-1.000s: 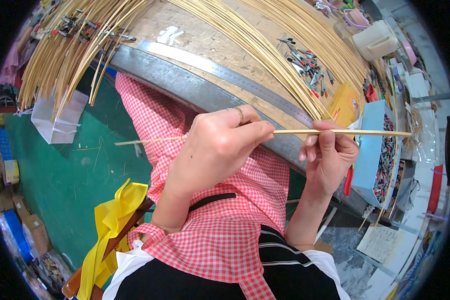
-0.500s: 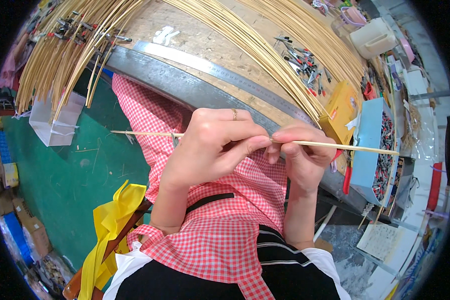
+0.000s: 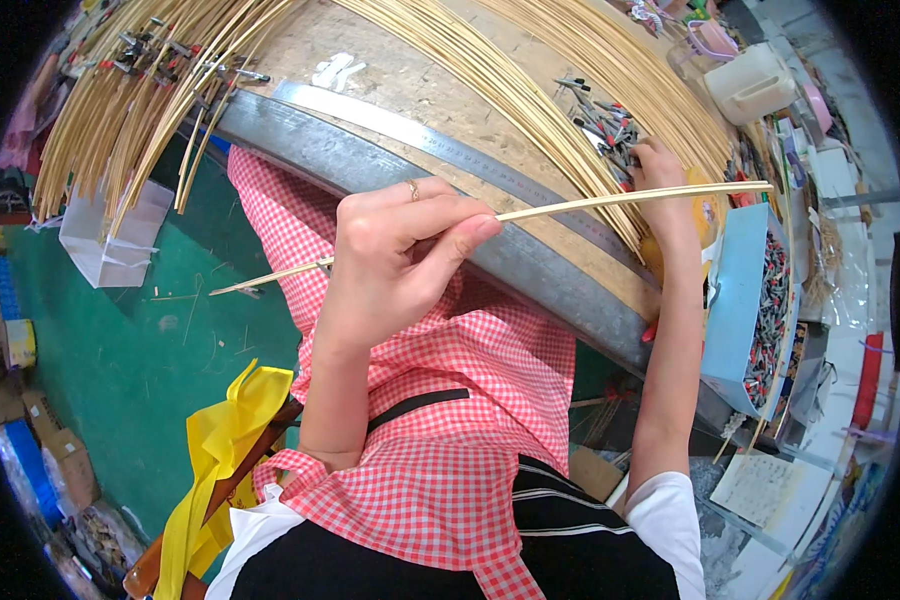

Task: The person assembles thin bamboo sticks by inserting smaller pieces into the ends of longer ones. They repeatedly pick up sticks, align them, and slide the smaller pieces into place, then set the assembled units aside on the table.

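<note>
My left hand (image 3: 405,260) is closed in a pinch on a long, thin bamboo strip (image 3: 620,200), above my lap. The strip slants across the view, low at the left and higher at the right, passing over my right hand in the picture. On the worktable, my right hand (image 3: 662,195) is at a pile of small black-and-red clips (image 3: 602,122). Its fingers are bent inward at the pile's edge, with the tips partly hidden. What they pinch, if anything, does not show.
Long bundles of bamboo strips (image 3: 490,75) lie across the table, with a steel ruler (image 3: 420,130) along its metal edge (image 3: 310,145). More clipped strips (image 3: 120,120) hang at the left. A blue box (image 3: 735,290) of clips stands at the right, near a white jug (image 3: 750,82).
My right hand has let go of the strip and moved up and away to the clip pile. My left hand keeps the strip, whose right end has risen.
</note>
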{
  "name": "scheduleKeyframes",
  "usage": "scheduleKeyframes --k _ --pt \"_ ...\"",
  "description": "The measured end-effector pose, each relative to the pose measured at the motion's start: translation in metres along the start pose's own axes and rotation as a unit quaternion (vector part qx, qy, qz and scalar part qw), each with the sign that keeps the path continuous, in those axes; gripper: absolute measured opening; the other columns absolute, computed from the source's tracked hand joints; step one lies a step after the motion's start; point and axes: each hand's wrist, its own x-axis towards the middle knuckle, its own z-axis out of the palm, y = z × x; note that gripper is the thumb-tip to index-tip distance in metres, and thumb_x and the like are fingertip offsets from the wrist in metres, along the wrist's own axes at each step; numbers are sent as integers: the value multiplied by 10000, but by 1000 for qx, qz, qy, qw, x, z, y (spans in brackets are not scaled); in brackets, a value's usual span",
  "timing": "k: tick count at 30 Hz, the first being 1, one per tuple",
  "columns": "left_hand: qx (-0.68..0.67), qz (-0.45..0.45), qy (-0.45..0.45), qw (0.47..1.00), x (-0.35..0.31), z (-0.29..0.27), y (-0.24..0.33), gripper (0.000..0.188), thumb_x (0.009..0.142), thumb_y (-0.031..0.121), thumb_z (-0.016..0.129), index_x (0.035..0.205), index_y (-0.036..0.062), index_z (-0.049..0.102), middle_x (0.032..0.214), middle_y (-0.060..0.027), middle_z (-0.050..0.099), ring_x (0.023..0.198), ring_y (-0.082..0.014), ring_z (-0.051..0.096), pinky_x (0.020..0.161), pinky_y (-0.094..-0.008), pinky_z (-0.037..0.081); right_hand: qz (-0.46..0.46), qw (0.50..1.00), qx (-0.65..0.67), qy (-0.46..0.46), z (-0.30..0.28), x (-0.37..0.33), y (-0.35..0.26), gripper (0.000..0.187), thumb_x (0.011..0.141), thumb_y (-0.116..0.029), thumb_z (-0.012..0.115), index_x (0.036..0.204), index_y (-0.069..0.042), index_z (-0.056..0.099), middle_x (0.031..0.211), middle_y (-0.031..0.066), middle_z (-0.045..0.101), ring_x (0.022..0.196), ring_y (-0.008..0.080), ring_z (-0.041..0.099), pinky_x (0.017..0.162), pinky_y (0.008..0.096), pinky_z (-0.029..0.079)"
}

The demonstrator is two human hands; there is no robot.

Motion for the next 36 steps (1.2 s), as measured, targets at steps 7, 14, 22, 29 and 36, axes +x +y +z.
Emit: scheduleKeyframes --k 7,14,22,29,36 --pt "29 19 3 999 -1 3 -4 45 792 -32 677 825 -29 707 658 -82 637 541 -132 573 496 -242 418 7 980 104 171 0 -15 -5 141 871 -72 600 961 -5 685 934 132 661 850 281 635 735 368 492" --pt "18 16 25 999 -1 11 -4 69 766 29 724 821 -3 696 629 -97 581 509 -206 544 476 -303 418 126 828 522 164 -26 -53 -46 183 942 -49 556 1047 54 665 784 59 635 734 109 604 660 256 521" --pt "41 21 -6 999 -1 15 0 56 770 -9 703 826 -7 702 673 -94 630 547 -175 580 498 -274 436 142 746 648 54 -30 -94 -114 212 922 58 501 1081 74 641 1016 118 594 774 123 613 715 281 582" --pt "40 46 -2 998 -2 19 4 69 756 -18 702 825 -12 701 704 -112 661 587 -198 621 529 -277 467 114 700 705 5 -37 -105 -143 197 873 65 603 1062 80 658 914 120 664 696 140 640 668 248 569" --pt "40 51 -2 998 -2 22 6 75 749 -17 710 822 -9 696 703 -112 654 592 -207 626 531 -282 473 143 699 700 7 -39 -105 -154 192 889 53 590 1065 100 653 815 108 648 636 111 612 582 226 545"
